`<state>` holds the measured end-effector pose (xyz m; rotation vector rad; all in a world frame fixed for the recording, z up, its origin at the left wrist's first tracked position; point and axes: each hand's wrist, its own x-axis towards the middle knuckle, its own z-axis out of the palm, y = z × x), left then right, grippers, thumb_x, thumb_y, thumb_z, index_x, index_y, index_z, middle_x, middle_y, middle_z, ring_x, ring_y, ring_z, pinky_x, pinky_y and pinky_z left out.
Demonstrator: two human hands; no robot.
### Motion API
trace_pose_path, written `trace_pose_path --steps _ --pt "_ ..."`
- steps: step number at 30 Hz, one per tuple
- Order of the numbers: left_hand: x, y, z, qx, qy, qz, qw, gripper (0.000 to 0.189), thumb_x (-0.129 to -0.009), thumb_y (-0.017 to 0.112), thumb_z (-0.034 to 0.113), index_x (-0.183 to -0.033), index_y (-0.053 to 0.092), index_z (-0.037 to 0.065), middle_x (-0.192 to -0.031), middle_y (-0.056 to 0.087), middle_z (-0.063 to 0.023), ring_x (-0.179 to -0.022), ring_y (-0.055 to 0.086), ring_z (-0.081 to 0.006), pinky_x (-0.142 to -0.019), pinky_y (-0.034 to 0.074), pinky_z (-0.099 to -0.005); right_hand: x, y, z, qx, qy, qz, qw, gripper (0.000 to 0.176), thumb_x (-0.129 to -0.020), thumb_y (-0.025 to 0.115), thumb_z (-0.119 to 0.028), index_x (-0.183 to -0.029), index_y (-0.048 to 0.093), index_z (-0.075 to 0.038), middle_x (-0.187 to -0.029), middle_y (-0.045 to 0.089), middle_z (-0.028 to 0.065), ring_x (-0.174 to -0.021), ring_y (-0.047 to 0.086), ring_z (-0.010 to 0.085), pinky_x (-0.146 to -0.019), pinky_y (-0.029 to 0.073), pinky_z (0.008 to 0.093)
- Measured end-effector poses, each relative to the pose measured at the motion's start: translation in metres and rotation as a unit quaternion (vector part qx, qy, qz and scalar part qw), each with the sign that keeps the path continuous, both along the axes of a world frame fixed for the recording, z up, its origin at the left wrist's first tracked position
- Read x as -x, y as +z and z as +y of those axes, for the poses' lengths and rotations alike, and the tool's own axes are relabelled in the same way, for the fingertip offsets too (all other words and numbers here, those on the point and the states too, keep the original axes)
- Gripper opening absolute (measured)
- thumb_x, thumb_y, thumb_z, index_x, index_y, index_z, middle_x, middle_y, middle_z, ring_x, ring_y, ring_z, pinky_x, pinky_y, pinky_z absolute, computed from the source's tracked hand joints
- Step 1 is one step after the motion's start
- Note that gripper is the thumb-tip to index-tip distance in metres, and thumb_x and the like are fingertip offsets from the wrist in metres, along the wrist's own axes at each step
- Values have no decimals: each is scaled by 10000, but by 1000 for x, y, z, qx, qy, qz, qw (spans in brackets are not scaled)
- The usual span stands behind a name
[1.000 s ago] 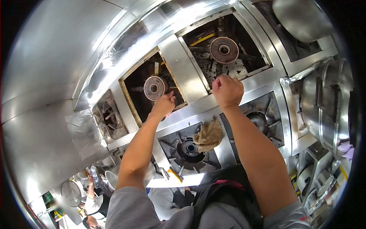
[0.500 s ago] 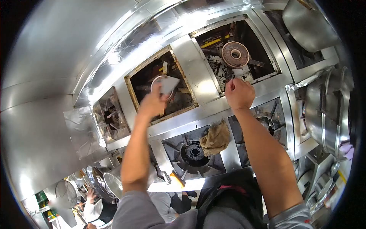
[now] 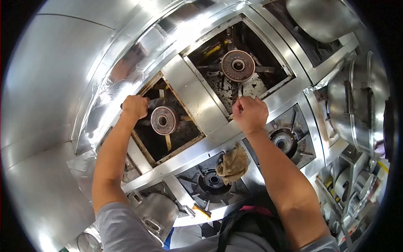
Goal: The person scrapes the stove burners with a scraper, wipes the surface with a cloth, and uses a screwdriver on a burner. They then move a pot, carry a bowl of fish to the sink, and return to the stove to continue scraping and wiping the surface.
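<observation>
My left hand (image 3: 137, 107) is closed round a scraper at the far left corner of the left square stove opening (image 3: 145, 153). A dark end of its handle (image 3: 121, 106) pokes out beside my fist; the blade is mostly hidden or hard to make out now. Right of that hand sits a round rusty burner (image 3: 164, 120) on its pipes. My right hand (image 3: 250, 113) is a fist at the front rim of the right opening (image 3: 277, 89), with nothing visible in it. Beyond it lies a second burner (image 3: 238, 66) above a dirty, flaked tray.
A crumpled brown cloth (image 3: 233, 164) lies by the front burner (image 3: 214, 179). An orange handle (image 3: 201, 211) sticks out at the stove's front edge. Large steel pots stand at right (image 3: 352, 105), top right (image 3: 322, 19) and lower left (image 3: 157, 212).
My left hand has moved left and away from me with the scraper, uncovering the left burner. My right fist stays at the opening's rim. The camera view has shifted and turned.
</observation>
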<state>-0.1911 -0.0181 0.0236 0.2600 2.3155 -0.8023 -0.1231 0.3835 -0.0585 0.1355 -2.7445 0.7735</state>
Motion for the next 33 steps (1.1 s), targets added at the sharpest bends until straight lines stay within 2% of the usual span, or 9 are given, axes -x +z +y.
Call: trace_pose_path --steps 6,7,13,16,21,23,28,30,33 --pt "8 -5 0 -23 -34 -26 999 298 -969 623 397 -1022 792 157 -1002 785 -152 -963 763 -332 -847 594 -468 -2 1 -1 1 0 15 1000 125 -745 733 -176 -686 625 -152 -702 646 26 -680 616 280 -623 481 430" --pt "3 2 14 -119 19 70 990 354 -991 607 453 -1025 782 147 -996 780 -165 -951 759 -354 -840 591 -483 -2 3 0 4 2 22 1000 116 -747 729 -176 -690 630 -155 -706 650 27 -680 615 282 -628 485 432" --pt "-33 48 37 -120 152 134 972 339 -992 605 401 -1132 734 121 -1003 765 -204 -974 739 -402 -857 575 -521 -1 1 -1 -11 9 17 1000 109 -772 719 -197 -702 642 -163 -735 683 27 -697 623 293 -650 502 430" --pt "-97 78 10 -250 264 292 885 358 -950 585 201 -1291 627 101 -1067 730 -272 -1043 683 -488 -915 543 -574 -3 0 -2 -16 5 7 1000 119 -790 713 -212 -708 646 -159 -745 692 30 -711 630 293 -657 504 435" --pt "-236 70 10 -252 387 248 851 480 -976 608 190 -1444 546 98 -1253 678 -293 -1167 636 -499 -994 515 -561 -2 5 -4 -20 -6 -3 1000 124 -809 703 -214 -715 651 -152 -758 699 39 -742 642 307 -698 507 457" --pt "-284 62 35 -314 404 370 775 538 -1005 601 191 -1528 488 130 -1363 630 -296 -1249 605 -488 -1050 498 -528 -2 4 -3 -16 1 14 1000 119 -816 696 -213 -724 658 -147 -765 704 45 -754 648 312 -706 507 459" --pt "-371 44 119 -409 469 274 733 574 -1040 572 221 -1587 428 122 -1431 596 -293 -1353 566 -440 -1123 455 -448 -3 7 -7 -24 -4 42 999 187 -821 686 -225 -666 641 -131 -732 707 68 -734 666 319 -680 521 467" --pt "-388 40 141 -445 573 331 604 451 -1048 539 242 -1466 538 72 -1266 692 -275 -1210 673 -406 -1010 520 -438 -1 4 -7 -39 -12 59 997 201 -818 688 -238 -659 637 -124 -697 701 89 -694 670 335 -643 536 490" --pt "-395 47 149 -421 675 305 523 319 -1046 508 252 -1245 609 24 -993 737 -237 -944 742 -376 -845 554 -452 -2 -1 -6 -42 -10 64 997 199 -819 687 -245 -666 647 -124 -705 705 94 -700 677 343 -628 535 494"
